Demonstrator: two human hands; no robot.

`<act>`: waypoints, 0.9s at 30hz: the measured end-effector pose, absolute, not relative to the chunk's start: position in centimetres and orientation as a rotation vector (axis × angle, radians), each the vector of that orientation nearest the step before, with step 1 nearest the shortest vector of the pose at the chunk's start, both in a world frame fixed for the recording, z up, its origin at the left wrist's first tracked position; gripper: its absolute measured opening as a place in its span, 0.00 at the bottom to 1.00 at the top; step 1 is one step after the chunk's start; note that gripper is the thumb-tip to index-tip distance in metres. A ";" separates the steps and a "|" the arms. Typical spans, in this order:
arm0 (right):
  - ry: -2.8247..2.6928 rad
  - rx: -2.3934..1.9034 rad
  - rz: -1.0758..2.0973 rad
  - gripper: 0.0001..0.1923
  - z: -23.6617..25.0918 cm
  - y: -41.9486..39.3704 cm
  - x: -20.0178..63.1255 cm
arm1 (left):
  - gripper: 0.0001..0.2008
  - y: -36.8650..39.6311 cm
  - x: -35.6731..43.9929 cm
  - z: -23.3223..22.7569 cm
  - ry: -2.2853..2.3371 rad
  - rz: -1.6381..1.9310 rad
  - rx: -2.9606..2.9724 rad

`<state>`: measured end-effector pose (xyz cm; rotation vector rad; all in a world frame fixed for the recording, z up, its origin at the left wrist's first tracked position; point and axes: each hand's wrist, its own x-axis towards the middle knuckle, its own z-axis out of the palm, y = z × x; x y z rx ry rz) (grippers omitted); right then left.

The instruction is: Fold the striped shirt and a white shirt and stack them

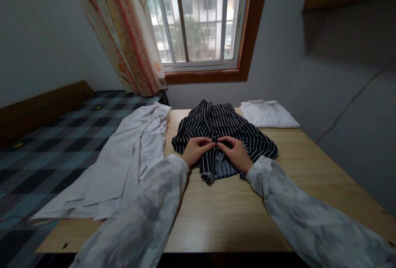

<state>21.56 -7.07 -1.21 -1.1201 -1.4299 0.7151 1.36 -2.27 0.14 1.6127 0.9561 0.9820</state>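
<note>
My left hand [195,150] and right hand [235,152] pinch the striped shirt [221,125] together at its front midline, fingertips meeting, the garment lying mid-counter [216,214] stretching away from me.

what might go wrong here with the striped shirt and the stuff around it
Both hands, left hand and right hand, pinch the middle front of the black white-striped shirt; the bunched fabric may pucker or pull askew. The loose white shirt hangs off the wooden table edge and could slide off. The folded white garment lies close and might get nudged.
</note>
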 end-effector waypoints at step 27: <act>-1.388 -0.996 0.734 0.12 -1.7 -6.9 21.5 | 0.24 -2.4 1.7 0.4 0.906 0.976 1.606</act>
